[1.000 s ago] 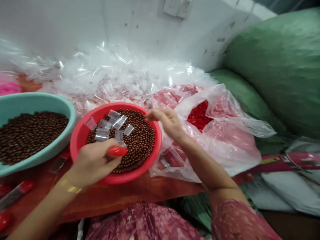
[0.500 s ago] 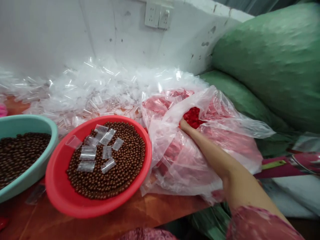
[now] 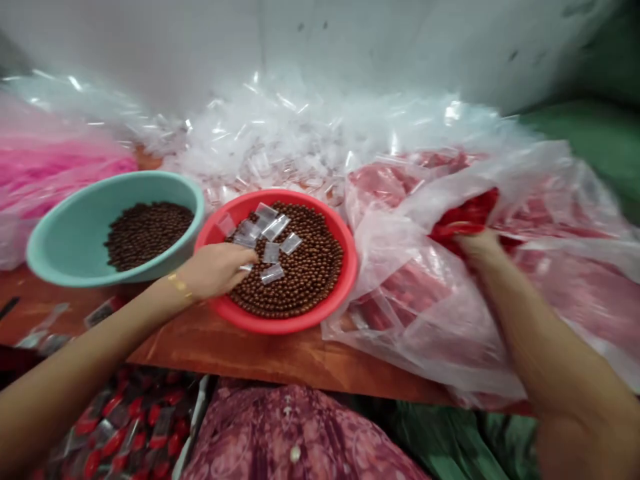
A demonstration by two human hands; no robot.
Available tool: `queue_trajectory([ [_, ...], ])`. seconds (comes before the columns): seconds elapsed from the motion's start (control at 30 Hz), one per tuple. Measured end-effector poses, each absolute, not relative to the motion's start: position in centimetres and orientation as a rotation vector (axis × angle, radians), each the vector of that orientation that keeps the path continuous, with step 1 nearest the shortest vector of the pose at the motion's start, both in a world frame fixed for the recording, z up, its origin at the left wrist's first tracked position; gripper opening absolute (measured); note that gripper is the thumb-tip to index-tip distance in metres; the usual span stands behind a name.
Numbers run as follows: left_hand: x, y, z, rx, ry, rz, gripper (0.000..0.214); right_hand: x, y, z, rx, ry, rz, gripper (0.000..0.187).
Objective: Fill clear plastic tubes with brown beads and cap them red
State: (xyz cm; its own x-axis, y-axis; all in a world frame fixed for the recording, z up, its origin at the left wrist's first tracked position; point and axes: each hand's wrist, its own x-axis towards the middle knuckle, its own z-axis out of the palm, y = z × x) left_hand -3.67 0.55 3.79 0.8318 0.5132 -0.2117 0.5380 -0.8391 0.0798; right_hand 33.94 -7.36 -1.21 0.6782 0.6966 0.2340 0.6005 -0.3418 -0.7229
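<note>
My left hand (image 3: 220,270), with a gold-coloured band at the wrist, reaches over the left side of a red basin (image 3: 280,325). Its fingers are pinched together on a short clear plastic tube, mostly covered by the hand. More clear plastic tubes (image 3: 271,252) lie beside it on the brown beads (image 3: 310,267) that fill the basin. At the right, my right hand (image 3: 475,241) is sunk to the wrist in the mouth of a translucent plastic bag (image 3: 400,320) of red pieces (image 3: 467,212). Its fingers are hidden there.
A teal basin (image 3: 65,260) with more brown beads stands left of the red one. Behind them clear plastic tubes (image 3: 280,133) are heaped against the wall. A pink-filled bag (image 3: 65,163) lies far left. Below the table edge is a box of red-and-clear pieces (image 3: 135,427).
The view has swung left and down. My left hand has come into view over the red basin, on the clear tubes. My right hand stays inside the bag.
</note>
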Motion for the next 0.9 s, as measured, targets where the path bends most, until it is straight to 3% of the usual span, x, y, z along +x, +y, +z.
queue_trajectory([
  [0.1,-2.5,1.6,2.3,2.869,0.898,-0.53,0.023,34.5,-7.6,0.4,-2.003,-1.02,0.17,0.035],
  [0.17,-1.5,2.1,1.2,2.874,0.916,-0.628,0.024,35.6,-8.1,2.0,-1.948,-0.902,0.132,0.022],
  [0.2,-1.1,2.2,0.6,2.879,0.927,-0.64,0.026,35.9,-8.3,2.7,-1.95,-0.814,0.12,0.014],
  [0.27,-0.4,2.2,-0.5,2.871,0.955,-0.626,0.034,35.8,-8.3,4.1,-2.008,-0.748,0.098,0.017],
  [0.37,0.3,2.0,-1.6,2.825,1.0,-0.615,0.044,33.3,-7.1,5.1,-2.006,-1.003,0.142,0.013],
  [0.5,0.8,1.5,-1.9,2.821,0.999,-0.636,0.031,27.9,-3.7,5.2,-1.993,-1.376,0.202,0.029],
  [0.7,0.4,1.2,-0.4,2.833,0.951,-0.833,0.025,20.7,2.1,2.9,-1.984,-2.134,0.144,0.034],
  [0.9,1.1,1.8,-1.1,2.746,1.013,-0.699,0.023,19.2,5.0,-0.7,-1.937,-2.327,0.071,0.049],
])
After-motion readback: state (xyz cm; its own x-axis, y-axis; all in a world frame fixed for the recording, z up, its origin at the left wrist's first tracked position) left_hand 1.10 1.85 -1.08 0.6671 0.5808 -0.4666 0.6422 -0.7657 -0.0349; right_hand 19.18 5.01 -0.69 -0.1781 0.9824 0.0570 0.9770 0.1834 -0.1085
